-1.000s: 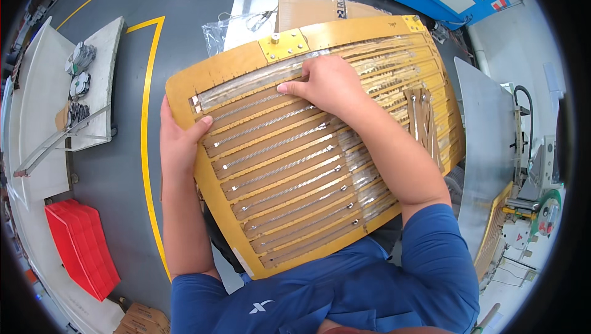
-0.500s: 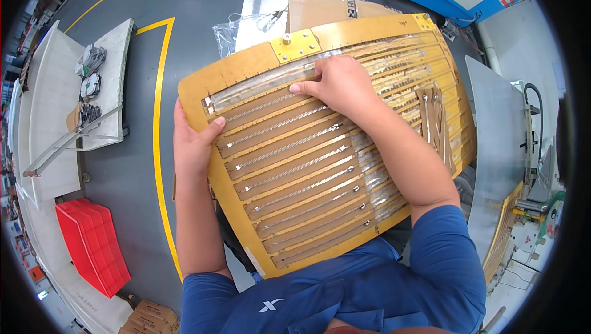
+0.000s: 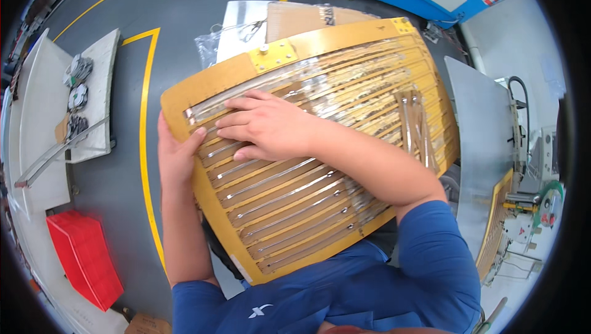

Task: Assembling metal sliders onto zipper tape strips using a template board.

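Observation:
A large amber slotted board (image 3: 215,229) lies tilted in front of me. Brown zippers (image 3: 289,180) with metal teeth fill the slots on its left part, one per slot. My left hand (image 3: 177,152) grips the board's left edge, thumb on top and the other fingers hidden beneath. Flat across the upper-left zippers rests my right hand (image 3: 268,126), fingers spread and pointing left, covering parts of several zippers. A few loose zippers (image 3: 416,126) lie in a bunch on the right part, where the slots show clear film.
A cardboard sheet (image 3: 295,17) and clear plastic bag (image 3: 209,46) sit beyond the board. To the left stand a white table (image 3: 98,100) with bundled parts and red crates (image 3: 83,257). A grey panel (image 3: 480,149) and machine (image 3: 548,205) are at the right.
My right hand has moved left from the top slot's middle, going from a pinch on a zipper to flat spread fingers. My left hand keeps its hold; the view has shifted slightly.

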The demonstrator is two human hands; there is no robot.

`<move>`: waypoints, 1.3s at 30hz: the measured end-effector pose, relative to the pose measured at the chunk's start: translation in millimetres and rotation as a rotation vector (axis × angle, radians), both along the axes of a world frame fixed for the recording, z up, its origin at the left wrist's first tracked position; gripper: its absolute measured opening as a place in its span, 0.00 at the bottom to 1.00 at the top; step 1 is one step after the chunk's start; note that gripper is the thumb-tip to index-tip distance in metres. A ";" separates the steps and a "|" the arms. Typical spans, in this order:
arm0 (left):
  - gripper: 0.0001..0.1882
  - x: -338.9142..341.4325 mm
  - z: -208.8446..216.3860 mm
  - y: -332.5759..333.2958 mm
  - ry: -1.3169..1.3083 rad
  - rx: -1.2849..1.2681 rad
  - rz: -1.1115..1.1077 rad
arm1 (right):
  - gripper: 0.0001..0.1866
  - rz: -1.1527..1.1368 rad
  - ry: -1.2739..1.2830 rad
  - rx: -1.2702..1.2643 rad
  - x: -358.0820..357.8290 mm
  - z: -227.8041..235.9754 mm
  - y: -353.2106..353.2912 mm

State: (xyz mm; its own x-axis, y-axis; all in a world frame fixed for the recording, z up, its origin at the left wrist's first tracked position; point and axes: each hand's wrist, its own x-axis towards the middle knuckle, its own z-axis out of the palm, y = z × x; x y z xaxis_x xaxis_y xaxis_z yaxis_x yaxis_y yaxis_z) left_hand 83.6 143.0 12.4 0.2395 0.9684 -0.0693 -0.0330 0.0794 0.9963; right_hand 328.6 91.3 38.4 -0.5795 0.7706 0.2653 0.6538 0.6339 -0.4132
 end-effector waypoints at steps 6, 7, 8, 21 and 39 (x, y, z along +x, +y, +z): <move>0.44 5.3 6.2 -0.4 0.062 0.005 0.008 | 0.22 -0.061 -0.115 -0.055 69.0 15.6 -1.1; 0.44 5.7 5.7 0.3 0.053 0.010 -0.005 | 0.22 -0.050 -0.118 -0.060 81.9 20.0 -3.4; 0.44 5.9 4.9 -0.5 0.047 0.014 -0.015 | 0.20 -0.080 -0.148 -0.085 94.3 22.9 -5.8; 0.44 10.5 13.0 -4.7 0.018 -0.044 -0.008 | 0.17 -0.122 -0.134 -0.163 136.7 15.2 -8.4; 0.47 6.4 4.4 -3.8 0.182 0.097 0.006 | 0.08 -0.473 0.088 -0.333 119.5 18.8 -10.8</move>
